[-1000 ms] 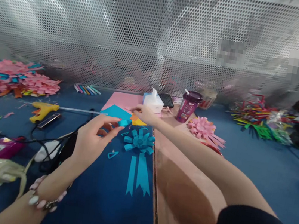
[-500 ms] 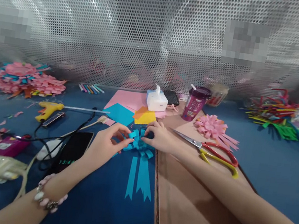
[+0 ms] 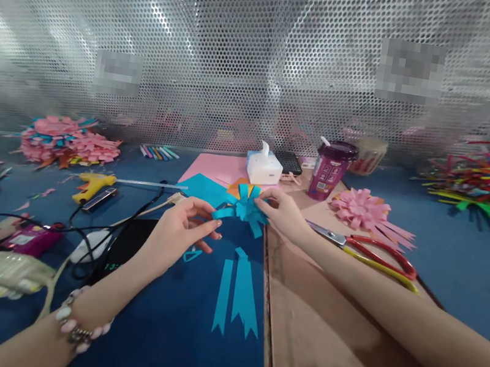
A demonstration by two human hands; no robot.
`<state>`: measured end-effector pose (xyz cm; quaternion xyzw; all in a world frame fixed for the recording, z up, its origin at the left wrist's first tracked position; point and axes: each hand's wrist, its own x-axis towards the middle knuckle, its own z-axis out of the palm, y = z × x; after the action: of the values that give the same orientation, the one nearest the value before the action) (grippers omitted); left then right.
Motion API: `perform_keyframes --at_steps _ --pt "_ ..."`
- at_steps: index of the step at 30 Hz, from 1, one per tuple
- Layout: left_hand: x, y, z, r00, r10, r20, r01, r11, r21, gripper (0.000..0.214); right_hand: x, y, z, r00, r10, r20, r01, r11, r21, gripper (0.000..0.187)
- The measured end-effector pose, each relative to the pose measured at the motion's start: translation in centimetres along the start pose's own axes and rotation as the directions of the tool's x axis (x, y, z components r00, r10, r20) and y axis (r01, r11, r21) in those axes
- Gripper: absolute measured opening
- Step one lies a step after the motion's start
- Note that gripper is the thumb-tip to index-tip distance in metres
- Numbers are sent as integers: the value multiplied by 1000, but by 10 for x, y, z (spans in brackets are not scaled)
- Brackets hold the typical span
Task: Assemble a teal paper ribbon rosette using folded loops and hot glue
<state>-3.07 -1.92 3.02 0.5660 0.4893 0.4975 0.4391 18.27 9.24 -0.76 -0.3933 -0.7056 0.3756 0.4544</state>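
A blue paper flower (image 3: pixel 247 205) made of looped strips is held up above the table between my two hands. My left hand (image 3: pixel 186 227) pinches a loop at its left side between thumb and finger, with a beaded bracelet on that wrist. The fingers of my right hand (image 3: pixel 281 211) close on the flower's right side. Below it, blue paper strips (image 3: pixel 245 301) with notched ends lie on the blue table, and a small blue paper loop (image 3: pixel 191 254) rests under my left hand.
A yellow glue gun (image 3: pixel 94 186), black cables and a phone (image 3: pixel 133 240) lie to the left. Red-and-yellow scissors (image 3: pixel 373 256) and a pink paper flower (image 3: pixel 362 208) lie to the right. Behind stand a tissue pack (image 3: pixel 264 166) and a purple cup (image 3: pixel 328 170).
The blue flower has been lifted off the table and tilted, exposing the small blue loop beneath. The notched strips stay on the table. The whole view has shifted and tilted slightly.
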Motion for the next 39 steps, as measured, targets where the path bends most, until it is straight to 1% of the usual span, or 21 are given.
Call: perform_keyframes --at_steps 3,6,8,11,13,16,21,23,25,26,27,28,29,30,31,32,33,34,36,38,39 --pt "0 -2 0 1000 2 13 -2 1000 4 31 1 -4 0 995 70 -68 -57 982 182 26" --pt "-1 -4 0 1000 7 27 -7 1000 -9 29 0 -8 4 980 164 -111 -114 925 362 32" --pt "0 -5 0 1000 7 23 -6 1000 -25 28 -1 -12 6 968 224 -109 -148 868 473 38" --pt "1 -3 -1 1000 -16 14 16 998 -55 28 -4 -21 8 956 286 -62 -194 780 594 44" --pt "1 -2 -1 999 -49 5 49 995 -86 29 -7 -27 8 951 309 -35 -216 736 641 45" --pt "0 1 -1 996 -87 -2 86 987 -137 31 -11 -34 7 943 331 -31 -223 699 680 46" --pt "1 2 -1 991 -133 14 134 974 -186 30 -16 -36 11 943 332 -35 -214 680 701 40" --pt "5 -1 -5 986 -166 -13 160 970 -183 29 -17 -35 12 942 334 -41 -210 679 704 38" --pt "10 -4 -11 983 -155 -102 143 983 -119 28 -16 -32 11 939 337 -65 -195 681 706 37" --pt "13 -6 -14 981 -114 -156 110 993 -35 28 -15 -30 10 938 337 -80 -185 683 707 37" --pt "15 -7 -17 980 -41 -196 60 994 92 29 -14 -27 8 936 338 -97 -174 686 707 37" --pt "15 -8 -19 978 50 -204 3 968 249 29 -13 -25 7 935 337 -114 -162 689 707 37" --pt "15 -9 -20 977 129 -172 -48 911 409 28 -12 -22 5 933 335 -133 -148 692 706 38" --pt "14 -9 -21 979 175 -110 -88 835 544 26 -11 -19 4 931 334 -149 -136 696 705 38" --pt "13 -9 -21 982 186 -30 -125 762 636 24 -11 -15 3 929 333 -163 -128 700 703 39" --pt "11 -8 -21 983 172 63 -167 708 686 21 -10 -11 3 927 334 -173 -122 703 701 39" --pt "9 -8 -20 976 145 162 -217 679 702 20 -10 -7 3 924 335 -182 -118 705 699 40" --pt "8 -8 -20 958 118 263 -273 665 695 21 -10 -3 4 922 338 -189 -116 707 698 40" --pt "7 -9 -20 894 98 437 -393 641 659 25 -10 5 7 916 347 -199 -116 706 699 40" --pt "9 -12 -20 839 84 537 -470 608 639 26 -11 11 10 912 359 -197 -122 699 704 40" --pt "10 -14 -21 824 78 562 -492 591 640 25 -11 13 11 910 366 -193 -129 694 708 40"
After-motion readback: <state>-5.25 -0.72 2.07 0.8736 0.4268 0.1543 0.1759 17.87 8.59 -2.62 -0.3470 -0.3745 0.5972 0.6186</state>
